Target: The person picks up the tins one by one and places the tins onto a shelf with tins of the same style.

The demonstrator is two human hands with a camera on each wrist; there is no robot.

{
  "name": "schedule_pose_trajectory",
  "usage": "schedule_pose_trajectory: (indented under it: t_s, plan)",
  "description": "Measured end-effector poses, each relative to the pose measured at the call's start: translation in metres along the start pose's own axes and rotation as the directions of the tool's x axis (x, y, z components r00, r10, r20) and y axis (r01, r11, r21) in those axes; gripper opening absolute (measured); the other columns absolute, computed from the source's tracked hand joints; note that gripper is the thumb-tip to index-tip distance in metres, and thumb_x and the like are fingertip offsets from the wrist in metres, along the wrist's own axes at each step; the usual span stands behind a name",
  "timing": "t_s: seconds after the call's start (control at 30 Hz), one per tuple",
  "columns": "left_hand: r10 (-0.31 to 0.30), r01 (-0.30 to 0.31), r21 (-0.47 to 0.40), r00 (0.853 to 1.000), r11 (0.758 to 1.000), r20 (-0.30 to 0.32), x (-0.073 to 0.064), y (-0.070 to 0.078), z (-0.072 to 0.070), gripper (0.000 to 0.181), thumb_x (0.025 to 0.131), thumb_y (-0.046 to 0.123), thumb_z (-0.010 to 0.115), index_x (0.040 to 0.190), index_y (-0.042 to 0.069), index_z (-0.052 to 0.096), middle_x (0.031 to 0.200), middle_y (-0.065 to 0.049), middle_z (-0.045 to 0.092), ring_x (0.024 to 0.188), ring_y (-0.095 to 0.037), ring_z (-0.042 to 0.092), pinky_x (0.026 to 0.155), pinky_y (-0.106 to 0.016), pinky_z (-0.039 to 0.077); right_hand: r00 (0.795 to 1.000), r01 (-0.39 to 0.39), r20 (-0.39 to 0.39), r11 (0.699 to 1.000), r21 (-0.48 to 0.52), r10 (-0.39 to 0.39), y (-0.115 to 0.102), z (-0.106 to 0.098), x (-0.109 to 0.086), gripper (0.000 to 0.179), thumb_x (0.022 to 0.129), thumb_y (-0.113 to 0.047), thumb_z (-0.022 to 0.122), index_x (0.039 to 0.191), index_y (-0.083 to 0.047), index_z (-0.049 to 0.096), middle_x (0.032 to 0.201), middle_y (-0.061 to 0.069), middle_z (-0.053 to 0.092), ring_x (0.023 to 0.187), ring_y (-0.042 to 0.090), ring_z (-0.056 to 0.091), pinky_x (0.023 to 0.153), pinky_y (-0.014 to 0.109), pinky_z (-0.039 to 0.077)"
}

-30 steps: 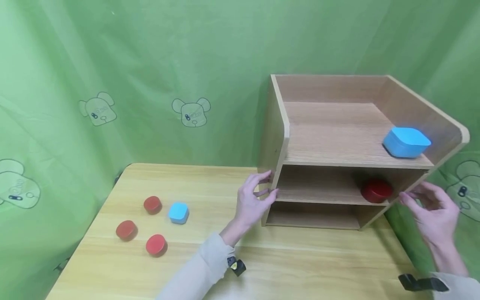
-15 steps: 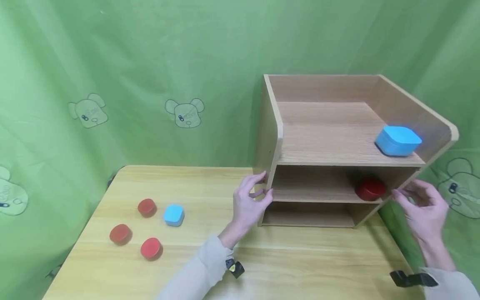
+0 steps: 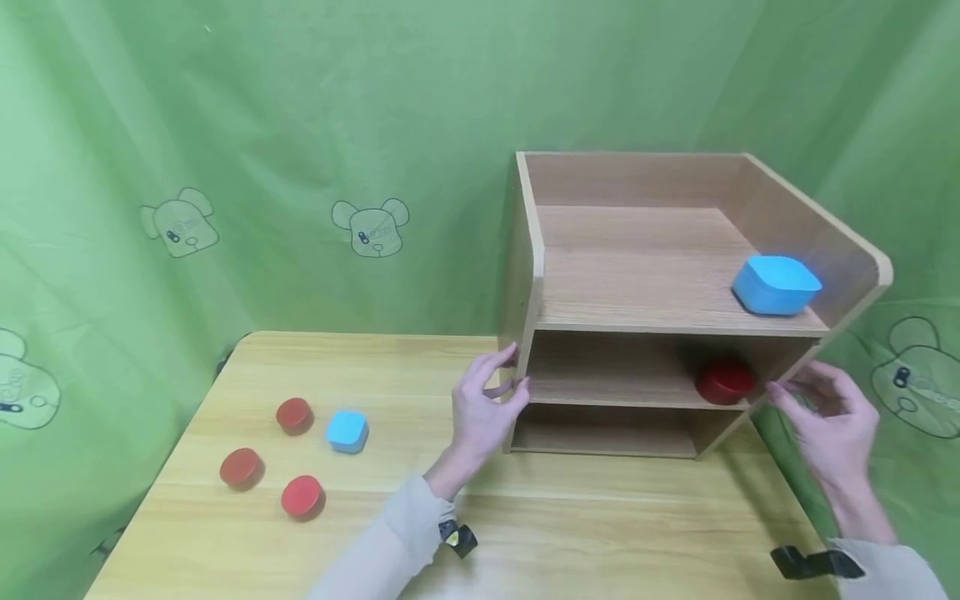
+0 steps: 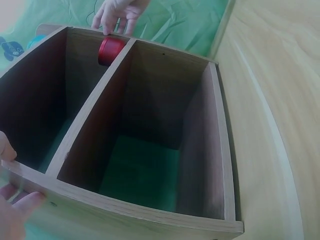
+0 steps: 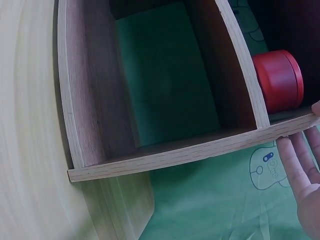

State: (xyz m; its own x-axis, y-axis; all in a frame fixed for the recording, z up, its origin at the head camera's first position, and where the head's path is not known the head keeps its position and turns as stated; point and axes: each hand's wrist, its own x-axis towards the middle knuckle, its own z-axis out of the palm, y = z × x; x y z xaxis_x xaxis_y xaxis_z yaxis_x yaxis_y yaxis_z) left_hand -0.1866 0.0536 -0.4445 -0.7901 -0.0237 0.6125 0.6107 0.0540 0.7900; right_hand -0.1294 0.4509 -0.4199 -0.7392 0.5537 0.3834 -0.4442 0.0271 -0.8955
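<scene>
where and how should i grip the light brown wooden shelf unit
Probably hold the shelf unit by the front edges of both side panels, coming from left and right: they are upright, thin and reachable. Keep it level, as a red round container rests near the front.

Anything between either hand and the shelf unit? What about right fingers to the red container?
Left hand and right hand each grip a side of the shelf unit; nothing visible in between. The unit's right side panel stands between the right fingers and the red container.
</scene>
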Motion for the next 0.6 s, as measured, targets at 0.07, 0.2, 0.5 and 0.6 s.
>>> schedule_pose_trajectory:
  t_s: [0.07,0.2,0.5,0.6]
  plan:
    - [-0.001,0.001,-0.008,1.000,1.000,0.000,0.000,0.001,-0.003,0.051,0.083,-0.012,0.076,0.132,-0.001,0.069,0.118,-0.021,0.072,0.110,-0.038,0.074,0.083,-0.027,0.065,1.000,0.005,0.010,1.000,0.010,-0.005,-0.002,0.001,-0.002,0.051,0.077,0.038,0.060,0.117,0.009,0.070,0.098,0.002,0.081,0.084,0.008,0.075,0.078,0.013,0.061]
    - [-0.007,0.007,-0.020,1.000,1.000,-0.003,0.000,0.001,-0.009,0.051,0.083,-0.011,0.077,0.132,-0.001,0.070,0.118,-0.023,0.072,0.108,-0.039,0.075,0.083,-0.028,0.066,1.000,-0.003,0.026,1.000,0.025,0.003,-0.003,0.004,-0.006,0.050,0.078,0.038,0.060,0.117,0.009,0.070,0.097,0.003,0.080,0.084,0.009,0.076,0.075,0.015,0.062]
    - [-0.007,0.007,-0.027,1.000,1.000,-0.015,0.000,0.003,-0.018,0.050,0.083,-0.012,0.076,0.131,-0.002,0.070,0.120,-0.024,0.072,0.107,-0.040,0.075,0.082,-0.029,0.066,0.999,0.008,0.048,1.000,0.025,-0.009,-0.003,0.012,-0.013,0.049,0.078,0.037,0.061,0.119,0.011,0.069,0.097,0.003,0.080,0.083,0.008,0.076,0.072,0.017,0.062]
    - [-0.018,0.018,-0.027,1.000,0.999,-0.022,-0.002,0.003,-0.020,0.050,0.082,-0.013,0.076,0.131,-0.002,0.070,0.120,-0.024,0.072,0.108,-0.041,0.074,0.083,-0.028,0.066,0.999,0.015,0.052,1.000,0.000,-0.015,-0.003,0.015,-0.015,0.049,0.078,0.036,0.062,0.120,0.010,0.070,0.097,0.001,0.081,0.084,0.007,0.075,0.073,0.015,0.062]
